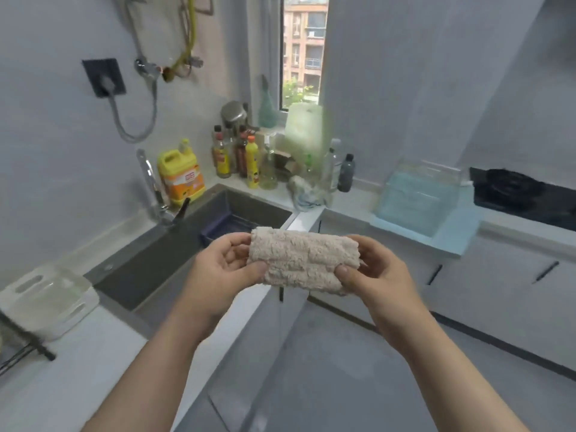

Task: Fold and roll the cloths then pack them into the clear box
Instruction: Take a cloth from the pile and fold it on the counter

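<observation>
A beige fluffy cloth (302, 260), rolled into a thick bundle, is held in the air in front of me over the counter corner. My left hand (221, 266) grips its left end with thumb in front and fingers behind. My right hand (374, 269) grips the right end the same way. The clear box (420, 198) stands on the right counter on a light blue mat, with light blue cloth showing inside it. A crumpled white and blue cloth (307, 194) lies on the counter near the corner.
A dark sink (174, 260) with a faucet (152, 188) lies to the left, a yellow detergent jug (180, 176) behind it. Several bottles (246, 157) crowd the back corner. A clear lid (46, 300) rests at left. A black stove (523, 194) sits at right.
</observation>
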{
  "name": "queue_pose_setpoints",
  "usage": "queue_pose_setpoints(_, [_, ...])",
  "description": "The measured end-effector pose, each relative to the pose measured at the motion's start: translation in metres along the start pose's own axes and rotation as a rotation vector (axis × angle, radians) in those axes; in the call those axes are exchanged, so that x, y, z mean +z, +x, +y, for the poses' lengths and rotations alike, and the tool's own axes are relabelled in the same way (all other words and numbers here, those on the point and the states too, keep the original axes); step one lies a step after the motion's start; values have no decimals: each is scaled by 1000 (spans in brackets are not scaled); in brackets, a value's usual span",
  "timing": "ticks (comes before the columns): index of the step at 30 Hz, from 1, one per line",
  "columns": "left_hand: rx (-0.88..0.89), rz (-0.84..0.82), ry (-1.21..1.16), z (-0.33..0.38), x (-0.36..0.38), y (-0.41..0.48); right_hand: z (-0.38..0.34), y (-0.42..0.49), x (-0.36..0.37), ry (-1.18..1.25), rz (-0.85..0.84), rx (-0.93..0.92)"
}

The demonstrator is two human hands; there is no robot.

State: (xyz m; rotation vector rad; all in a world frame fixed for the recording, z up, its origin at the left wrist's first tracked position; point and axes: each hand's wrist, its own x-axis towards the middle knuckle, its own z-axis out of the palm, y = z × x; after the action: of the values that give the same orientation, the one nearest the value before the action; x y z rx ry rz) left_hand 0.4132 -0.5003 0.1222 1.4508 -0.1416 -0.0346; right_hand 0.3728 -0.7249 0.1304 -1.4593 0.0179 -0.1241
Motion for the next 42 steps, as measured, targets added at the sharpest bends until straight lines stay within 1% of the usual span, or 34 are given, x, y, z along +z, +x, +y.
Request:
queue_pose_setpoints(7, [-6,-236,-14,-8,170,69,-31,15,-160,-36,232,-39])
queue_pose_setpoints(11, [-19,-331,-29,-16,241,96,-39,20,-223,-26,328,-43])
queue_pose_setpoints(14, [-28,-366,-7,-22,282,120,-41,35,-259,-32,400,-43])
queue_pose_setpoints(17, [-26,-400,-4,-31,310,151,-38,59,-287,-55,427,-40])
queue_pose_setpoints(21, [-52,-398,-33,-48,335,202,-31,109,-315,-89,429,-33])
queue_pose_setpoints(25, [-64,-401,-32,-67,353,264,-22,171,-337,-100,420,-16])
queue_pose_setpoints(29, [-81,-410,8,-87,372,347,-14,250,-361,-164,388,29])
queue_pose_setpoints(35, [-129,-435,28,-106,411,450,-1,348,-409,-211,405,57])
queue_pose_setpoints(42, [-211,-403,-5,-133,461,523,12,423,-467,-220,367,104])
